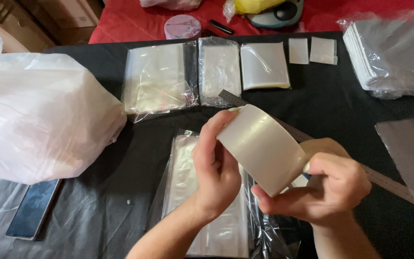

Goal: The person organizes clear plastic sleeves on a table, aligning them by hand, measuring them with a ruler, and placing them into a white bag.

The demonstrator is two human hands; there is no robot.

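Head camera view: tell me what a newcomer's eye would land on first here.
First, the stack of clear sleeves held at the centre between the left hand and the right hand, above a metal ruler on the black cloth. Next, the big white plastic bag at the left, with a phone beside it. Packs of clear bags line the far edge.

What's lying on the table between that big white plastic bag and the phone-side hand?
Only bare black cloth lies between the white bag and the left hand, in the head view.

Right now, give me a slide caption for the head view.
Both hands, left hand and right hand, hold a milky translucent plastic sleeve stack above a black cloth-covered table.
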